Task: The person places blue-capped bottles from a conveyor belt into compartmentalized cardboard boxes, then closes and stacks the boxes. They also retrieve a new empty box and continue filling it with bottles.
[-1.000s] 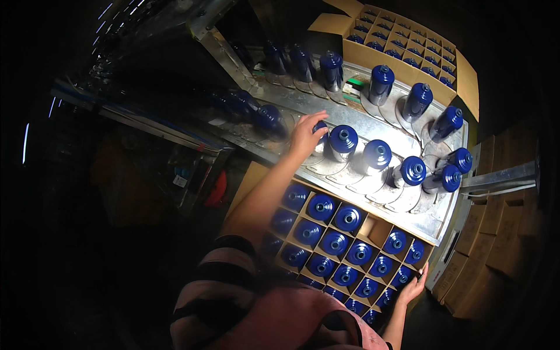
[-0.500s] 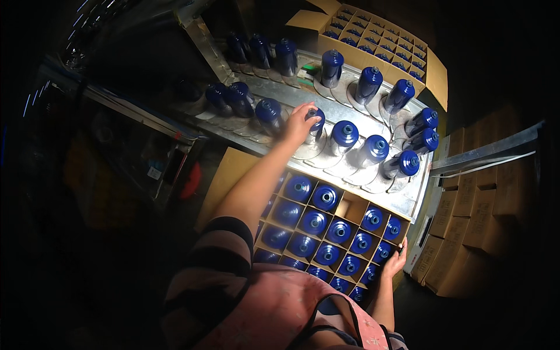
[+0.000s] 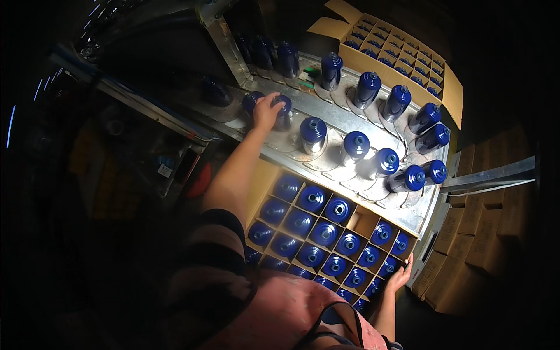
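Note:
My left hand [image 3: 267, 112] is closed round the shoulder of a blue bottle [image 3: 283, 111], which stands in the near row of a metal conveyor. Another blue bottle [image 3: 252, 102] is partly hidden behind that hand. To the right of it, a blue bottle [image 3: 314, 132] stands upright on its own plate. My right hand [image 3: 400, 275] grips the right side of an open cardboard box [image 3: 265, 178], its fingers partly hidden. Dividers split the box into cells, most with a blue bottle [image 3: 338, 209] neck up; one cell [image 3: 363, 221] by the conveyor holds none.
Several blue bottles [image 3: 366, 90] stand in the conveyor's far row, curving round at the right end. Behind it sits a second divided box [image 3: 452, 93] of bottles. Stacked closed cartons [image 3: 487, 236] and a metal bar [image 3: 496, 175] are at the right. A red object [image 3: 199, 179] shows at the left.
My left hand has moved left along the near row and now holds what appears to be a different bottle. The right hand stays at the box's side. The whole view has shifted slightly.

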